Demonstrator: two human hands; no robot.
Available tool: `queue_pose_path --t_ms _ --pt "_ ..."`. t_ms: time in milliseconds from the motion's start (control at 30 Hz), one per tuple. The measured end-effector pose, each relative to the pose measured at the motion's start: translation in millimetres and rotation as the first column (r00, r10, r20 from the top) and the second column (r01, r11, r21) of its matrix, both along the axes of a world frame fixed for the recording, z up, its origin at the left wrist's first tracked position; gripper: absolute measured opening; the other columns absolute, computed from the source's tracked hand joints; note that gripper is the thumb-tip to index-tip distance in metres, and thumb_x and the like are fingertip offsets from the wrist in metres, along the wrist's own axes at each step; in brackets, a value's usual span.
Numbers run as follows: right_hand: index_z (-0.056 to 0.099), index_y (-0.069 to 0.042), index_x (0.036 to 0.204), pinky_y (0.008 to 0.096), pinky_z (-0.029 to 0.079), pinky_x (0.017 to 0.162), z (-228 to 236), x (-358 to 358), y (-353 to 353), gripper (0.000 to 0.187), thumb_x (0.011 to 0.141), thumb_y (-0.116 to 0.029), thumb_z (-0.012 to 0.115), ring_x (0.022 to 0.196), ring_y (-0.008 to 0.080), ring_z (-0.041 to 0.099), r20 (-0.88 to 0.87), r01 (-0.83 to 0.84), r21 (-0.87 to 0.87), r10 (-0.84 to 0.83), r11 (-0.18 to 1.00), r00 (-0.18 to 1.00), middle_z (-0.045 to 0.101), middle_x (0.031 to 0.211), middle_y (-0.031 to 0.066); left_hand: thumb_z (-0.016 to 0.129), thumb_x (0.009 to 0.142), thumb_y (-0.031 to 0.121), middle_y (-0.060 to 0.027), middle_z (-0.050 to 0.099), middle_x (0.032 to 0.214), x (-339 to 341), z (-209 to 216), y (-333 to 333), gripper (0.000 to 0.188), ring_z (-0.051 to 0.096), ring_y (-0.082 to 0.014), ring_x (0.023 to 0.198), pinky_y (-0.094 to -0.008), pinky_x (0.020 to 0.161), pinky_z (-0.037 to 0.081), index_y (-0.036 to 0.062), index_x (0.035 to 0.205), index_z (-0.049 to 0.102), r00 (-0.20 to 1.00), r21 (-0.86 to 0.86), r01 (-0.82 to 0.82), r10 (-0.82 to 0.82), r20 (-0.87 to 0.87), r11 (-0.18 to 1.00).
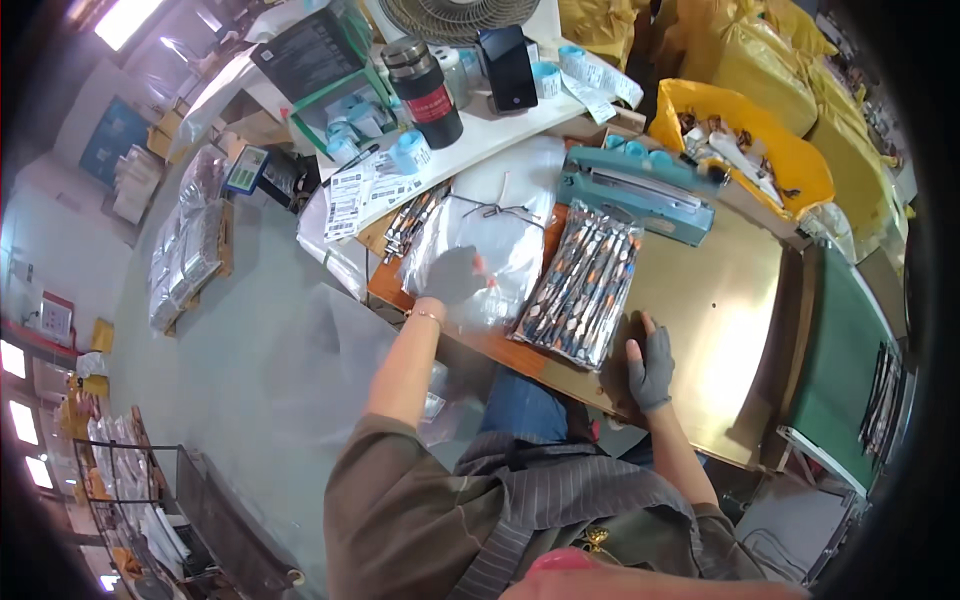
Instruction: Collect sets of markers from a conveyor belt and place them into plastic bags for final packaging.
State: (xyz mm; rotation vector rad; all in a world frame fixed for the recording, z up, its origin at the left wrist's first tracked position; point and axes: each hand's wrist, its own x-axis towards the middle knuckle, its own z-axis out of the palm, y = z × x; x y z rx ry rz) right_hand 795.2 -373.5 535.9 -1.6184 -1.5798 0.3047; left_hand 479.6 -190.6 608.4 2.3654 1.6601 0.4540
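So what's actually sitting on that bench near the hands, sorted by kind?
Gloved hands: 2, the left hand on the clear bags, the right hand on the bench edge
Stacks of clear plastic bags: 1
Packs of patterned pens: 1
Teal heat sealers: 1
Dark flasks: 1
Total: 6

Glossy, crinkled clear plastic bags [480,262] near the counter's left edge, beside a shiny film-wrapped patterned bundle [582,285]. Smooth, matt wood counter [710,320]. Grey knit cloth gloves on left hand [452,276] and right hand [652,368].
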Motion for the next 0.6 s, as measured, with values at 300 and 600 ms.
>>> queue_pose_path --t_ms 300,600 --pt "0.057 0.001 0.11 0.0346 0.045 0.087 -2.6 -7.0 -9.2 0.035 0.09 -0.027 0.056 0.097 0.027 0.057 -0.289 0.009 -0.061 -0.027 0.998 0.957 0.059 0.11 0.014 0.054 0.088 0.019 -0.0128 0.062 0.068 -32.6 -1.7 50.7 0.022 0.061 -0.0207 0.064 -0.0317 0.062 0.047 -0.0008 0.083 0.061 0.402 -0.318 0.137 0.24 0.884 0.938" --pt "0.059 -0.002 0.092 0.0234 0.045 0.062 100.8 -40.7 14.2 0.019 0.083 -0.018 0.063 0.073 0.0094 0.057 -0.692 -0.268 -0.1 0.126 0.958 0.711 0.061 0.08 0.0055 0.055 0.09 0.023 -0.0042 0.063 0.081 114.1 11.7 -128.5 0.024 0.058 -0.0137 0.067 -0.0267 0.06 0.049 0.0003 0.093 0.062 0.466 0.031 0.251 -0.149 0.872 0.967"
